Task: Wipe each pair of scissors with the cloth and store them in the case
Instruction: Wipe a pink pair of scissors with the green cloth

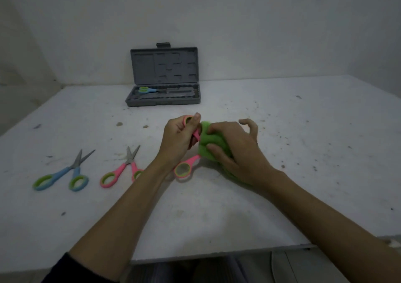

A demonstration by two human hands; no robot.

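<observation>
Over stained white table (217, 217): left hand (178, 137) pinching pink scissors (184, 168) by upper loop; right hand (234, 150) gripping green cloth (207, 140) around hidden blades, index finger and thumb raised. Beyond, open grey case (162, 100).

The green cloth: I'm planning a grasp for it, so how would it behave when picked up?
The green cloth bunches up in the right hand, so it is probably soft and floppy. It likely weighs little, and would drape rather than hold shape. It seems unlikely to slip or roll.
</observation>
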